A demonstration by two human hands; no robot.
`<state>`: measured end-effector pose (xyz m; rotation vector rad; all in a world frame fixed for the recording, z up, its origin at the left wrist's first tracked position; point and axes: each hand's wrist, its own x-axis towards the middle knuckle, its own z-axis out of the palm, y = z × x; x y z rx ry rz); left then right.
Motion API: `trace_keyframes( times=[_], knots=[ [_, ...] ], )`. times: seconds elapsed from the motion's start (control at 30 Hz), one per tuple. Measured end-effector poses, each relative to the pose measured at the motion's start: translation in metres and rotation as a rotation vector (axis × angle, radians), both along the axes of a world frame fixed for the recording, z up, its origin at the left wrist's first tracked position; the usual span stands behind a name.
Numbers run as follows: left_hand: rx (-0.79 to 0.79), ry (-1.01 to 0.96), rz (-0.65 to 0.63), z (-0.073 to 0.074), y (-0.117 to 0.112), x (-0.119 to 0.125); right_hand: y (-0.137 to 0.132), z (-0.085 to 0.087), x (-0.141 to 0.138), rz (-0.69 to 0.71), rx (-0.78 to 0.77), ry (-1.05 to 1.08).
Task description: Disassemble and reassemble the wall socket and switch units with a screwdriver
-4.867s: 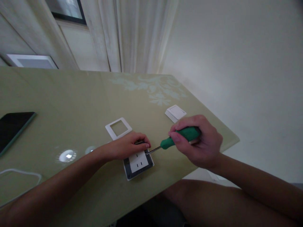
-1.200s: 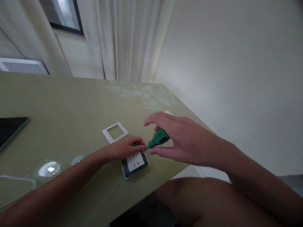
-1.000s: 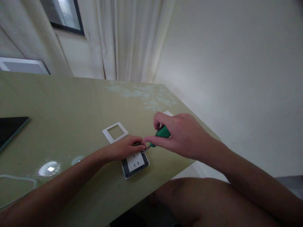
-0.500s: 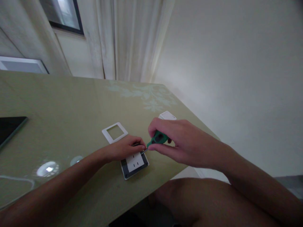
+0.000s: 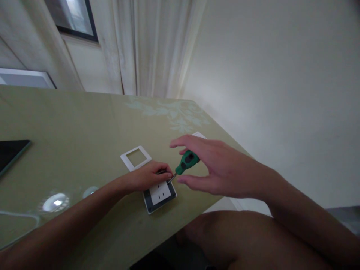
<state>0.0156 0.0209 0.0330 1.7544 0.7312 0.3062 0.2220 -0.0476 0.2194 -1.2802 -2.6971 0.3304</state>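
Note:
My left hand [image 5: 153, 175] is closed on the far edge of a wall socket [image 5: 161, 195], a white-faced plate with a dark border, lying on the table. Its thumb and fingertips lie near the socket's upper right corner. A green and black screwdriver [image 5: 188, 161] slants down to that corner, its metal tip by the border. My right hand [image 5: 216, 165] keeps the screwdriver's rear end against the palm, with thumb and forefinger spread away from the handle. Whether the other fingers grip it is partly hidden. Beyond my left hand lies a white square frame [image 5: 136, 158].
Behind my right hand, a white piece [image 5: 199, 135] shows in part. A dark flat device [image 5: 12, 153] lies at the table's left, with a white cable [image 5: 21, 213] nearer me. The table [image 5: 84, 127] meets curtains and a wall.
My right thumb and forefinger have spread apart, off the screwdriver's handle, so more of it shows. My left hand and the socket have stayed in place.

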Motion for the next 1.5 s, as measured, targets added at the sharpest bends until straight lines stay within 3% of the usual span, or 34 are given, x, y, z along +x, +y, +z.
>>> trace_keyframes(
  times=[0.07, 0.23, 0.4, 0.47, 0.6, 0.67, 0.73, 0.8, 0.87, 1.0, 1.07, 1.17, 1.23, 1.43, 1.5],
  knots=[
    [-0.007, 0.001, -0.005, 0.001, 0.0, 0.0, 0.0, 0.001, 0.001, 0.107, -0.081, 0.068],
    [-0.004, 0.002, -0.002, -0.001, 0.0, 0.0, 0.002, -0.001, -0.001, -0.181, 0.129, -0.141],
    [0.008, -0.019, -0.015, -0.003, 0.001, 0.001, 0.0, 0.002, 0.003, 0.079, -0.083, 0.055],
    [0.007, -0.009, -0.006, -0.003, 0.001, 0.001, 0.004, -0.001, 0.002, -0.015, -0.061, 0.013],
    [0.002, 0.01, 0.016, -0.002, -0.001, 0.001, 0.01, -0.009, 0.0, -0.274, 0.135, -0.1],
    [-0.002, 0.011, 0.014, -0.002, -0.001, 0.001, 0.008, -0.007, 0.001, -0.17, 0.12, -0.06],
    [-0.01, 0.005, 0.007, -0.002, -0.001, 0.0, 0.004, -0.003, 0.005, 0.031, 0.004, 0.016],
    [-0.016, -0.001, 0.002, -0.002, 0.0, 0.0, 0.003, 0.001, 0.008, 0.13, -0.099, 0.059],
    [-0.02, 0.005, 0.003, -0.002, 0.0, 0.0, 0.006, 0.0, 0.008, 0.037, -0.075, 0.026],
    [-0.015, 0.016, 0.017, -0.005, 0.0, 0.0, 0.013, -0.006, 0.004, -0.284, 0.119, -0.159],
    [-0.007, 0.006, 0.012, -0.008, 0.0, 0.0, 0.01, -0.003, 0.002, -0.213, 0.108, -0.153],
    [0.002, -0.019, 0.012, -0.012, 0.0, -0.001, 0.003, 0.007, 0.002, 0.072, -0.086, -0.012],
    [-0.005, -0.012, 0.024, -0.011, 0.0, 0.0, 0.003, 0.009, 0.002, 0.134, -0.176, 0.022],
    [-0.004, 0.026, 0.035, -0.003, -0.002, 0.001, 0.021, -0.008, 0.001, -0.29, 0.093, -0.104],
    [0.0, 0.031, 0.035, -0.002, -0.003, 0.001, 0.02, -0.009, 0.004, -0.262, 0.094, -0.094]
  ],
)
